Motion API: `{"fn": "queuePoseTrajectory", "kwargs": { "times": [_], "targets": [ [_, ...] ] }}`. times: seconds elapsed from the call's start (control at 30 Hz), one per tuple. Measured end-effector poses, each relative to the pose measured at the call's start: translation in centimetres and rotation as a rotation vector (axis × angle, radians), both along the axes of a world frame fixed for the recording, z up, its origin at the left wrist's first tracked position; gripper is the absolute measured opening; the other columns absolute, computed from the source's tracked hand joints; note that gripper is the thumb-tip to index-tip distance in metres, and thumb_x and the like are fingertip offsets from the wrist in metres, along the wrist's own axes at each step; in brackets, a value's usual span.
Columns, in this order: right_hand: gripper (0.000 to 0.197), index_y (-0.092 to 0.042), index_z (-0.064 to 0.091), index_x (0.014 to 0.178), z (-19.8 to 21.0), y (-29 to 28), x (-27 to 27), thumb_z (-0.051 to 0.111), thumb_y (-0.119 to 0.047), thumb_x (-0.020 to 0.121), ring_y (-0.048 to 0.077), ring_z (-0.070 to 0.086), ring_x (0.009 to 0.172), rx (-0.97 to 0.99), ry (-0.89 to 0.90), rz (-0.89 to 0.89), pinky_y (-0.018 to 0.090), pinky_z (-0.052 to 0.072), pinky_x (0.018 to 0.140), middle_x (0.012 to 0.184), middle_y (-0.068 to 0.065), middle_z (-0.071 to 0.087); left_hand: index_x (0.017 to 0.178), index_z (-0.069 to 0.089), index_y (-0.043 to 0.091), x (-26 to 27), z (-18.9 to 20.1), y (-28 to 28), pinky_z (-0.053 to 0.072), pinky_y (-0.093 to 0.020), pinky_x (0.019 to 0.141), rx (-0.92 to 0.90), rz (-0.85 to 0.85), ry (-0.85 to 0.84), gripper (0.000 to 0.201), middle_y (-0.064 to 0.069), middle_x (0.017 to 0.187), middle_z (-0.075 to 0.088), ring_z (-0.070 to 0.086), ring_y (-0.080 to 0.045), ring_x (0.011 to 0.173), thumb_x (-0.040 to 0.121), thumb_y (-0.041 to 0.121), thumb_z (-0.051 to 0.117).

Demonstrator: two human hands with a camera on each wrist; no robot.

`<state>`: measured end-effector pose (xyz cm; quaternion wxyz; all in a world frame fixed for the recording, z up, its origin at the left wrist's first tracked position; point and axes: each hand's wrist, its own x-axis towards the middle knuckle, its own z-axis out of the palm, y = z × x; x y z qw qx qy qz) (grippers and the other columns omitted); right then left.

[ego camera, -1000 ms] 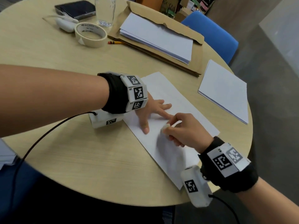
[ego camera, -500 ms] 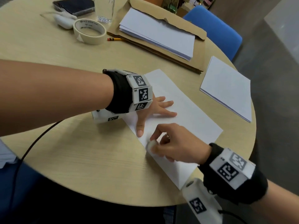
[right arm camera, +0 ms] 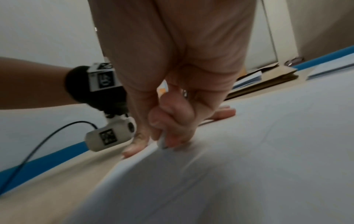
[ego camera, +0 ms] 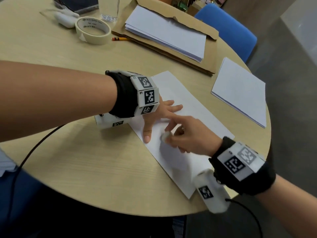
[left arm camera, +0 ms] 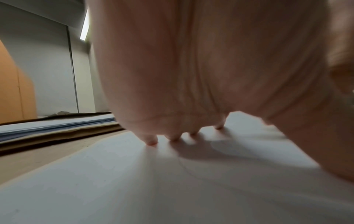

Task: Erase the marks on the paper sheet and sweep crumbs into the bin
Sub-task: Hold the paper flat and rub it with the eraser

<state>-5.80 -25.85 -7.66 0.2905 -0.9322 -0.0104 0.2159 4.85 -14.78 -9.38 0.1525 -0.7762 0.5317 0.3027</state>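
Pinching eraser — right fingertips (paper-side)

Both wrists wear black bands with white marker-printed blocks — white cabled camera pods below.

Round light-wood tabletop: white paper sheet near front edge; white paper stack right of it; stack of white sheets on brown envelope behind; cream masking-tape roll far left.

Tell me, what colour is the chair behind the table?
The chair is bright blue. It shows best in the head view, at the far edge of the table.
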Motion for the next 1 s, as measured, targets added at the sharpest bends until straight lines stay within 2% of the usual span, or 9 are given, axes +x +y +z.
{"fn": "queuePoseTrajectory", "kwargs": {
  "times": [0.13,0.23,0.33,0.47,0.63,0.73,0.83,0.93,1.0],
  "targets": [
    [0.008,-0.021,0.057,0.087,-0.8,0.6,-1.2,0.061,-0.016,0.083,0.003,0.05,0.035,0.0,-0.081,0.015,0.013,0.039,0.047,0.054,-0.01,0.057,0.145,-0.02,0.036,0.0,-0.1,0.0,-0.001,-0.052,0.118,-0.001,0.004,0.001,0.128,0.002,0.152,-0.034,-0.022,-0.021,0.144,0.065,0.048,0.078],
    [0.004,-0.02,0.058,0.085,-0.7,1.2,-3.0,0.061,-0.02,0.083,0.002,0.05,0.037,-0.002,0.023,0.112,0.008,0.037,0.048,0.045,-0.009,0.055,0.144,-0.023,0.037,0.0,-0.1,-0.1,-0.001,-0.053,0.117,0.01,-0.003,-0.006,0.128,0.004,0.151,-0.035,-0.023,-0.019,0.144,0.065,0.051,0.077],
    [0.011,-0.02,0.059,0.087,-0.3,0.5,-1.5,0.063,-0.012,0.08,0.002,0.049,0.035,0.023,0.088,0.082,0.01,0.039,0.045,0.047,-0.009,0.057,0.144,-0.022,0.037,0.1,-0.1,-0.1,-0.002,-0.052,0.118,0.007,-0.003,-0.007,0.128,0.003,0.151,-0.035,-0.023,-0.02,0.144,0.065,0.05,0.078],
    [0.018,-0.027,0.054,0.078,-0.2,-0.3,0.1,0.061,-0.011,0.083,0.009,0.051,0.039,0.079,0.009,-0.004,0.014,0.041,0.042,0.053,-0.005,0.059,0.147,-0.017,0.035,0.2,-0.3,0.1,-0.001,-0.051,0.118,-0.017,0.019,0.018,0.128,0.001,0.152,-0.033,-0.022,-0.021,0.144,0.063,0.047,0.079],
    [0.011,-0.024,0.054,0.083,-0.8,0.1,-0.2,0.06,-0.016,0.084,-0.001,0.052,0.039,-0.023,-0.118,0.0,0.007,0.037,0.045,0.066,-0.002,0.061,0.146,-0.018,0.034,0.2,-0.2,0.0,-0.003,-0.05,0.118,-0.017,0.01,0.01,0.126,0.001,0.152,-0.034,-0.022,-0.021,0.144,0.065,0.048,0.078],
    [0.012,-0.023,0.055,0.09,-0.7,0.6,-1.4,0.062,-0.016,0.083,-0.011,0.053,0.048,-0.062,-0.015,0.152,0.008,0.039,0.05,0.064,-0.009,0.057,0.144,-0.021,0.037,0.2,-0.2,0.0,-0.002,-0.053,0.117,-0.003,0.006,0.011,0.129,0.002,0.152,-0.035,-0.023,-0.02,0.144,0.064,0.049,0.078],
    [0.012,-0.022,0.058,0.089,0.2,0.7,-1.3,0.063,-0.014,0.081,-0.001,0.051,0.037,-0.062,0.11,0.218,0.011,0.041,0.047,0.056,-0.012,0.053,0.144,-0.022,0.036,0.1,-0.1,-0.1,-0.001,-0.052,0.118,0.009,-0.001,-0.006,0.128,0.003,0.151,-0.035,-0.024,-0.02,0.143,0.064,0.05,0.078],
    [0.013,-0.021,0.054,0.085,0.3,0.4,0.6,0.062,-0.011,0.083,-0.002,0.051,0.035,-0.049,-0.027,0.095,0.008,0.038,0.042,0.059,-0.013,0.054,0.148,-0.017,0.028,0.0,-0.1,0.0,-0.001,-0.049,0.118,-0.02,0.023,0.006,0.127,0.001,0.153,-0.032,-0.021,-0.021,0.144,0.066,0.045,0.079],
    [0.016,-0.022,0.051,0.084,0.1,0.6,0.3,0.061,-0.01,0.084,-0.007,0.053,0.041,-0.05,-0.092,0.097,0.006,0.038,0.045,0.06,-0.016,0.051,0.148,-0.016,0.028,0.0,-0.1,0.1,-0.001,-0.049,0.118,-0.033,0.033,0.022,0.127,0.001,0.153,-0.032,-0.021,-0.021,0.144,0.066,0.044,0.079]
  ]
}}
